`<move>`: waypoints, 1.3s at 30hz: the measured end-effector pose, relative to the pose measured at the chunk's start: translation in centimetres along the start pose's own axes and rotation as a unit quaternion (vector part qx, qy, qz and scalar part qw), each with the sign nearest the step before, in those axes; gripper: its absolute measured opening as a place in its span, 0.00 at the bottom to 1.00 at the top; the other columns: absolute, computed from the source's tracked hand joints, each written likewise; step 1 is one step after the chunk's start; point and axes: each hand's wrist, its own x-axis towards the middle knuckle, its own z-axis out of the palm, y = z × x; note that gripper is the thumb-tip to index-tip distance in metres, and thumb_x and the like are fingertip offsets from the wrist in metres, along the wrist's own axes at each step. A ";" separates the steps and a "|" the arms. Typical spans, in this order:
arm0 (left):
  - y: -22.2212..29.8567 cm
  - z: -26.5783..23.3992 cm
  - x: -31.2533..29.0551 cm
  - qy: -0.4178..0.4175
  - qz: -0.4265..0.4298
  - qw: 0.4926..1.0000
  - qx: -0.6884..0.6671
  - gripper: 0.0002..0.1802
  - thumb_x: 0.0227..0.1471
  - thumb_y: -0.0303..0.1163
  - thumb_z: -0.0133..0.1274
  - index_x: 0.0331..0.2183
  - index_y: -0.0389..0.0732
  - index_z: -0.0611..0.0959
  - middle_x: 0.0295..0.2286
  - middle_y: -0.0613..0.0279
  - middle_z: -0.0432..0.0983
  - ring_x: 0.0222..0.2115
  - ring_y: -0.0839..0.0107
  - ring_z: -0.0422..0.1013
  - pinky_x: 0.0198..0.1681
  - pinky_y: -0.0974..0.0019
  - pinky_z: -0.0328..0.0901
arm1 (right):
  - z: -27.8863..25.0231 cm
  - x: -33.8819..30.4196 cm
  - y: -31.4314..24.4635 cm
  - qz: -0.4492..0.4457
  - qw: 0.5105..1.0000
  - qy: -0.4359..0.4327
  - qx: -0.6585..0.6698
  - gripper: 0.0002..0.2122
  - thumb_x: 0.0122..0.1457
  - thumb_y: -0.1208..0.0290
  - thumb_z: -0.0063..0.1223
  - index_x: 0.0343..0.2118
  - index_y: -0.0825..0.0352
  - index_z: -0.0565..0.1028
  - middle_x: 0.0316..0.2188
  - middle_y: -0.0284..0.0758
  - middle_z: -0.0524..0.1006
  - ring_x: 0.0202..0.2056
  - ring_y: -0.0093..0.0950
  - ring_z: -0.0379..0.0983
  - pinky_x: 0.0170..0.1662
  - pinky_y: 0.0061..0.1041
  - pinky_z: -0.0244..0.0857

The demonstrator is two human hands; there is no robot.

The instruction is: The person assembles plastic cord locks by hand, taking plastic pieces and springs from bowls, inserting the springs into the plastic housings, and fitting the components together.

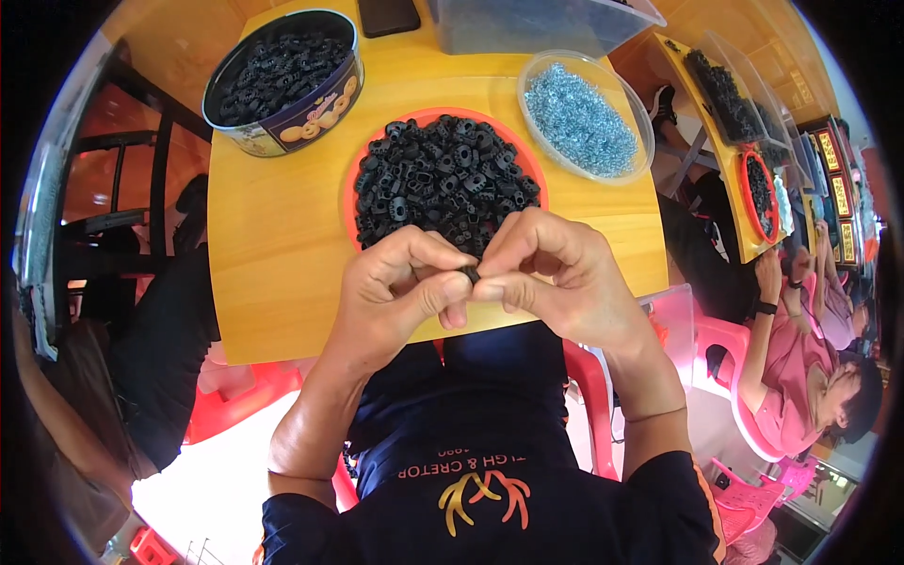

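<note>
Between the fingertips of both hands sits a small black plastic piece (470, 273), mostly covered by the fingers. My left hand (407, 282) pinches it from one side, thumb against forefinger. From the other side my right hand (551, 268) pinches it too. The two hands meet just over the near rim of a red-orange round tray (350, 202) heaped with black plastic clips (443, 174). At the far right of the table stands a clear round tub (642, 169) of small shiny metal springs (579, 118). Any spring in my fingers is too small to make out.
A round cookie tin (325, 118) full of black parts stands at the far left of the yellow table (273, 254). Behind are a dark phone (389, 16) and a translucent plastic bin (527, 28). People sit on both sides, with another table (697, 99) of parts on the right.
</note>
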 end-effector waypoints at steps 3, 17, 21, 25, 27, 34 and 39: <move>-0.2 -0.1 0.0 0.045 0.011 0.999 0.015 0.06 0.54 0.20 0.54 0.37 0.34 0.77 0.30 0.59 0.75 0.27 0.74 0.74 0.30 0.72 0.70 | -0.1 0.2 0.1 -0.008 1.000 0.013 0.027 0.07 0.55 0.79 0.59 0.36 0.69 0.74 0.28 0.31 0.73 0.27 0.17 0.69 0.30 0.17 0.65; 0.4 0.8 0.0 0.045 0.083 0.991 0.096 0.09 0.53 0.16 0.54 0.38 0.33 0.78 0.34 0.58 0.73 0.30 0.75 0.74 0.32 0.73 0.70 | -0.7 -0.1 0.3 -0.203 0.933 0.069 -0.289 0.07 0.51 0.76 0.62 0.31 0.71 0.76 0.28 0.39 0.75 0.27 0.31 0.74 0.30 0.26 0.67; 0.8 1.1 -0.1 0.056 0.074 0.983 0.159 0.07 0.51 0.17 0.56 0.35 0.31 0.80 0.31 0.58 0.74 0.30 0.75 0.74 0.32 0.74 0.69 | -0.6 -0.2 -0.3 -0.209 0.906 0.059 -0.362 0.06 0.51 0.75 0.61 0.28 0.71 0.74 0.24 0.39 0.74 0.25 0.37 0.73 0.27 0.30 0.67; 1.2 1.0 -0.1 0.025 0.109 0.965 0.238 0.07 0.50 0.18 0.57 0.35 0.32 0.80 0.29 0.59 0.75 0.29 0.76 0.72 0.32 0.74 0.66 | -0.7 -0.4 -1.0 -0.216 0.877 0.001 -0.430 0.07 0.53 0.73 0.59 0.28 0.70 0.73 0.23 0.38 0.73 0.24 0.38 0.72 0.26 0.33 0.66; 1.6 1.0 -0.2 0.010 0.106 0.966 0.237 0.07 0.50 0.18 0.57 0.35 0.32 0.80 0.29 0.60 0.75 0.29 0.76 0.72 0.32 0.74 0.66 | -0.8 -0.7 -1.8 -0.211 0.866 -0.029 -0.452 0.07 0.54 0.72 0.58 0.28 0.69 0.72 0.22 0.38 0.72 0.24 0.38 0.71 0.24 0.33 0.65; 2.2 1.1 -0.4 -0.009 0.067 0.979 0.192 0.07 0.50 0.17 0.55 0.35 0.31 0.80 0.29 0.60 0.75 0.28 0.76 0.72 0.31 0.73 0.66 | -0.5 -0.6 -1.2 -0.238 0.852 -0.043 -0.464 0.10 0.54 0.73 0.57 0.24 0.68 0.67 0.20 0.38 0.67 0.21 0.39 0.68 0.22 0.35 0.62; 1.8 0.9 0.0 -0.009 0.071 0.976 0.204 0.07 0.50 0.16 0.55 0.34 0.32 0.81 0.29 0.59 0.75 0.28 0.76 0.72 0.31 0.73 0.66 | -0.7 -0.7 -0.4 -0.231 0.849 -0.032 -0.473 0.11 0.55 0.72 0.56 0.24 0.68 0.65 0.19 0.38 0.66 0.20 0.39 0.67 0.22 0.35 0.61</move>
